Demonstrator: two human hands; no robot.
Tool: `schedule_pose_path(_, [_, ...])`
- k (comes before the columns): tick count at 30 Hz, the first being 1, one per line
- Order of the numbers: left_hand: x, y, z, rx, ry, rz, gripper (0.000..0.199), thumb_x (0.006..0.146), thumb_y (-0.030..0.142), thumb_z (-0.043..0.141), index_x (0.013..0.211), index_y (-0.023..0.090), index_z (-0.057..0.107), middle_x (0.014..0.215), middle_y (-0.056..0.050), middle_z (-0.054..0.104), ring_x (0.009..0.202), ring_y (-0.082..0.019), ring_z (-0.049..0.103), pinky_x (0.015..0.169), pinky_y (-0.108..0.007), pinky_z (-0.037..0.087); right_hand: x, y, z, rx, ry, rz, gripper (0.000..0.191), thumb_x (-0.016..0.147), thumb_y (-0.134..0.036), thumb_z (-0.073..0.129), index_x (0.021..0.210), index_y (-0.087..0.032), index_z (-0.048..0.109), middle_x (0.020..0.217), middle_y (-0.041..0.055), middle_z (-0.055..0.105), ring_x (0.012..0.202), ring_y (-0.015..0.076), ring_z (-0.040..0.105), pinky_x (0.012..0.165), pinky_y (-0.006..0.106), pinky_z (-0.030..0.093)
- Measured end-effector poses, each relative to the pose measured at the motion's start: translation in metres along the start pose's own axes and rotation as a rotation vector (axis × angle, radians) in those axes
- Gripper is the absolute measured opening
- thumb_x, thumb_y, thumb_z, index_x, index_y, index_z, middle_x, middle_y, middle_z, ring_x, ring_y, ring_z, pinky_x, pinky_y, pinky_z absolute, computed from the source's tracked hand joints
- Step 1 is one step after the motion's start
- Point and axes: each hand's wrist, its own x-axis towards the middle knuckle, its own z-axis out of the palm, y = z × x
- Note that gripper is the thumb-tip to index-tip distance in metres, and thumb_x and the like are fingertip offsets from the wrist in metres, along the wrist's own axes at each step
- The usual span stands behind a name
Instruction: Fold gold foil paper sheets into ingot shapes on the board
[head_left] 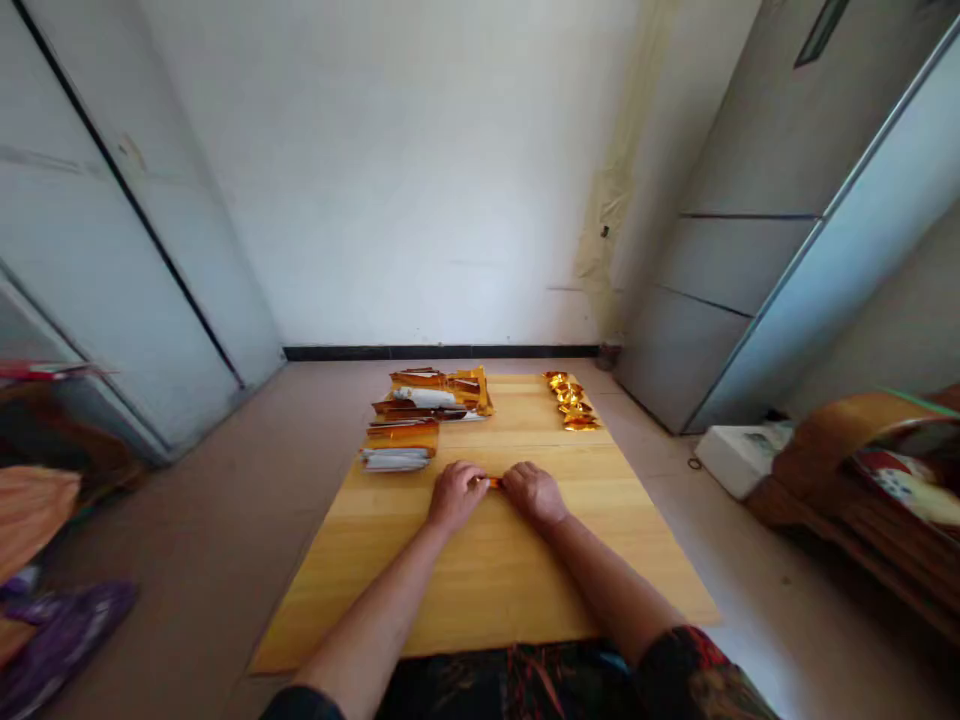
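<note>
Between my two hands, low over the middle of the wooden table [525, 580], is a small strip of shiny orange-gold foil [494, 483]. My left hand [456, 495] is closed on its left end, and my right hand [535, 492] is closed on its right end. Most of the strip is hidden by the fingers, so its full shape does not show. Beyond my left hand lie stacks of flat gold-and-white foil sheets [401, 435]. Past my right hand, a row of crumpled or folded gold foil pieces [571, 402] runs along the table's far right side.
A white wall [435, 200] with a dark skirting strip stands behind the table. To the right are a grey refrigerator-like cabinet [720, 250], a white box [739, 455] and a wooden seat [825, 480]. Purple fabric [67, 640] lies at the lower left.
</note>
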Motion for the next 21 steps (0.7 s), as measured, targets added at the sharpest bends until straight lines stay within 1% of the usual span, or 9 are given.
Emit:
schedule_pose_path(2, [-0.001,0.000,0.002,-0.063,0.034,-0.007,0.016,0.074,0.024,0.055,0.081,0.017,0.068,0.089,-0.006,0.066,0.088,-0.019,0.059,0.084,-0.032,0.045,0.000,-0.003,0.001,0.009,0.002,0.009,0.020,0.090,-0.022,0.049,0.074,-0.019,0.061,0.073,0.0025,0.060,0.071,0.0130,0.052,0.063,0.022,0.034])
schedule_pose_path(5, [-0.004,0.003,0.003,-0.216,0.049,-0.085,0.019,0.074,0.027,0.055,0.086,0.017,0.066,0.090,-0.005,0.066,0.083,-0.017,0.061,0.078,-0.029,0.047,0.000,-0.007,0.001,0.044,-0.003,0.052,0.021,0.091,-0.021,0.048,0.074,-0.020,0.061,0.073,0.0021,0.059,0.072,0.0125,0.052,0.064,0.021,0.034])
schedule_pose_path(7, [-0.005,0.007,0.003,-0.356,0.021,-0.183,0.024,0.075,0.031,0.055,0.090,0.016,0.065,0.084,-0.004,0.067,0.072,-0.015,0.061,0.068,-0.027,0.048,0.000,-0.010,-0.001,0.080,-0.013,0.096,0.022,0.092,-0.020,0.048,0.074,-0.020,0.061,0.074,0.0018,0.059,0.073,0.0122,0.052,0.065,0.021,0.034])
schedule_pose_path(9, [-0.006,0.013,0.003,-0.515,-0.036,-0.292,0.029,0.075,0.036,0.055,0.095,0.015,0.062,0.076,-0.003,0.066,0.061,-0.014,0.060,0.056,-0.024,0.046,0.001,-0.013,-0.004,0.115,-0.023,0.141,0.022,0.092,-0.021,0.046,0.075,-0.020,0.061,0.075,0.0019,0.060,0.074,0.0120,0.053,0.065,0.020,0.034])
schedule_pose_path(10, [-0.007,0.017,0.002,-0.596,-0.062,-0.338,0.032,0.074,0.038,0.056,0.096,0.015,0.061,0.074,-0.002,0.065,0.059,-0.013,0.060,0.053,-0.023,0.045,0.001,-0.015,-0.006,0.131,-0.024,0.160,0.023,0.093,-0.022,0.046,0.076,-0.020,0.060,0.075,0.0020,0.060,0.074,0.0120,0.053,0.065,0.020,0.034])
schedule_pose_path(13, [-0.008,0.026,0.001,-0.812,-0.102,-0.435,0.037,0.070,0.040,0.061,0.098,0.015,0.056,0.079,-0.003,0.066,0.063,-0.014,0.063,0.054,-0.022,0.047,0.003,-0.021,-0.010,0.173,-0.013,0.200,0.025,0.094,-0.023,0.043,0.075,-0.020,0.060,0.076,0.0025,0.060,0.074,0.0120,0.054,0.064,0.020,0.034])
schedule_pose_path(15, [-0.008,0.029,0.001,-0.908,-0.116,-0.471,0.039,0.069,0.040,0.063,0.097,0.015,0.054,0.083,-0.004,0.066,0.064,-0.014,0.064,0.056,-0.024,0.048,0.004,-0.023,-0.012,0.206,-0.004,0.203,0.026,0.094,-0.023,0.042,0.075,-0.020,0.059,0.076,0.0027,0.061,0.073,0.0118,0.054,0.064,0.020,0.033])
schedule_pose_path(18, [-0.010,0.029,0.000,-0.978,-0.128,-0.472,0.038,0.069,0.040,0.064,0.096,0.014,0.055,0.083,-0.004,0.066,0.067,-0.014,0.064,0.060,-0.026,0.050,0.005,-0.024,-0.015,0.266,0.007,0.216,0.024,0.093,-0.022,0.043,0.075,-0.019,0.059,0.076,0.0029,0.061,0.073,0.0119,0.054,0.064,0.020,0.034])
schedule_pose_path(21, [-0.012,0.028,0.000,-0.983,-0.143,-0.459,0.039,0.067,0.039,0.065,0.095,0.013,0.057,0.080,-0.004,0.066,0.069,-0.014,0.063,0.064,-0.026,0.050,0.007,-0.024,-0.018,0.326,0.019,0.227,0.019,0.090,-0.022,0.046,0.077,-0.019,0.060,0.076,0.0030,0.062,0.073,0.0129,0.054,0.066,0.021,0.035])
